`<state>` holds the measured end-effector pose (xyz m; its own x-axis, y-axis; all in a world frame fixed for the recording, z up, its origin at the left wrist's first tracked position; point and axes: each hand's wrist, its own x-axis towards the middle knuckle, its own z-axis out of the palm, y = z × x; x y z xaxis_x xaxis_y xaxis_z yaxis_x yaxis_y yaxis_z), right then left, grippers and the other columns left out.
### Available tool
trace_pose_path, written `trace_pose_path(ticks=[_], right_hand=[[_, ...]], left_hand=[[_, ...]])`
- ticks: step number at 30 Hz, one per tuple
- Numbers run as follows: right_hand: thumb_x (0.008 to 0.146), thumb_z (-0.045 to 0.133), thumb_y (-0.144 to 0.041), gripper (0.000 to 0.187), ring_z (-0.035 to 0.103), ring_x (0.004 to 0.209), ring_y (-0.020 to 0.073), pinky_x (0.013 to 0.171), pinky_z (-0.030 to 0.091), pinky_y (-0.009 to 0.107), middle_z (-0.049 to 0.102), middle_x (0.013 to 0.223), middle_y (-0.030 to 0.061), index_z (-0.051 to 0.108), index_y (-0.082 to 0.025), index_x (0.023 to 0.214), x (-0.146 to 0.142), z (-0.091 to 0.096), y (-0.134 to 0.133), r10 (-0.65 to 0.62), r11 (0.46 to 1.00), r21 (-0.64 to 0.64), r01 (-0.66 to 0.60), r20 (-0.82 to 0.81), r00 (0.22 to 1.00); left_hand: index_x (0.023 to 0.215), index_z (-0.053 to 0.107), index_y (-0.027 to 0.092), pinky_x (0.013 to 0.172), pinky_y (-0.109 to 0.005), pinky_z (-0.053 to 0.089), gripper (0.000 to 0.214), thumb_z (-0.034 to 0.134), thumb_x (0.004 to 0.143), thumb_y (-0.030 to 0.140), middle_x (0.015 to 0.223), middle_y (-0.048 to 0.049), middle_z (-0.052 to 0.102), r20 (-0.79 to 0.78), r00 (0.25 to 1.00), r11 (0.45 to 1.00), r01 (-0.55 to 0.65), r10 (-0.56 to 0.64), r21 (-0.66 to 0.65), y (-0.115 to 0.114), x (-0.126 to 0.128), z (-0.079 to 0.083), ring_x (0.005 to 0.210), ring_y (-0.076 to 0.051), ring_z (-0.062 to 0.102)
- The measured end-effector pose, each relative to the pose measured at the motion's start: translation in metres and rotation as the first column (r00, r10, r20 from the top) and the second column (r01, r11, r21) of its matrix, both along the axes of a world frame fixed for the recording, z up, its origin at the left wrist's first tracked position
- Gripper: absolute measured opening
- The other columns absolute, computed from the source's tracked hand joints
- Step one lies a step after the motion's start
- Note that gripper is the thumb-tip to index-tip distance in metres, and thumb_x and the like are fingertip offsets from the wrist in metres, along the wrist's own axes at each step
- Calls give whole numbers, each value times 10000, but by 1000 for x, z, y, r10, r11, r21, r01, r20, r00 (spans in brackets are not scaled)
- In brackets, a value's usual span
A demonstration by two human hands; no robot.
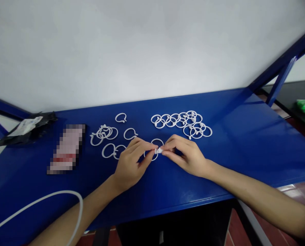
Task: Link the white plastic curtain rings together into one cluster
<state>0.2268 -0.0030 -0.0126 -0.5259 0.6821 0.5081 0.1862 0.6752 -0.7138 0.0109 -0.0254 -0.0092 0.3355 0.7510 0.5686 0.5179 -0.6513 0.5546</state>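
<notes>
The left hand (133, 165) and right hand (189, 155) each pinch, fingertips narrow, a small white clasp (158, 150) between them; the arcs of ring (156, 139) show around it, though whether of one ring or two cannot be told. To the right, a chain of overlapping rings (184, 122) looks closed and probably done; the left-side rings (104, 132), several with gapped ends, seem left to do. Beyond these lie a pixelated flat object (67, 145) and a dark bag (31, 128). A white cable (52, 192) crosses the left forearm. The worktop (154, 191) offers room rightward; the wall (152, 51) bounds its back edge, and its front edge runs below the hands.
</notes>
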Motion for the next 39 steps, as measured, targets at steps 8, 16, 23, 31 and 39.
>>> trace_pose_path(ticks=[8, 16, 23, 31, 39], right_hand=[[977, 598, -178, 27, 625, 813, 131, 712, 546, 267, 657, 892, 48, 619, -171, 992, -2, 1, -7, 24, 999, 23, -23, -43, 999], [1020, 503, -179, 140, 628, 763, 140, 666, 546, 261, 653, 850, 63, 628, -140, 970, 0, 3, -20, 46, 990, 125, -62, 127, 991], [1022, 518, -224, 149, 640, 782, 139, 691, 550, 258, 679, 874, 59, 643, -143, 1008, 4, 5, -8, 18, 986, 161, -48, 181, 983], [1001, 560, -282, 176, 630, 886, 204, 799, 542, 355, 695, 937, 80, 699, -175, 984, 43, 13, 31, -313, 929, 319, 190, 401, 861], [987, 579, -312, 183, 608, 871, 216, 770, 513, 358, 708, 942, 68, 724, -207, 951, 77, 18, 48, -275, 958, 243, 153, 620, 735]], left_hand=[[1064, 686, 186, 809, -282, 550, 161, 647, 921, 120, 960, -25, 754, 35, 999, 999, 18, -19, 37, -8, 4, 0, 877, -144, 640], [1015, 676, 123, 734, -297, 548, 223, 635, 860, -32, 839, -42, 739, 10, 998, 973, 63, -67, 224, -17, 12, -5, 817, -158, 636], [1066, 654, 151, 784, -337, 524, 187, 644, 901, 63, 921, -41, 746, -111, 994, 971, 45, -20, 233, -9, 8, -4, 854, -175, 636], [1178, 658, 166, 945, -425, 488, 247, 623, 942, 230, 1086, -69, 703, -353, 934, 992, -10, 53, 123, 8, -5, -18, 1013, -227, 601], [1064, 688, 176, 976, -453, 464, 161, 595, 937, 210, 1137, -77, 662, -445, 895, 999, -14, 28, 35, 10, -10, -21, 1076, -247, 562]])
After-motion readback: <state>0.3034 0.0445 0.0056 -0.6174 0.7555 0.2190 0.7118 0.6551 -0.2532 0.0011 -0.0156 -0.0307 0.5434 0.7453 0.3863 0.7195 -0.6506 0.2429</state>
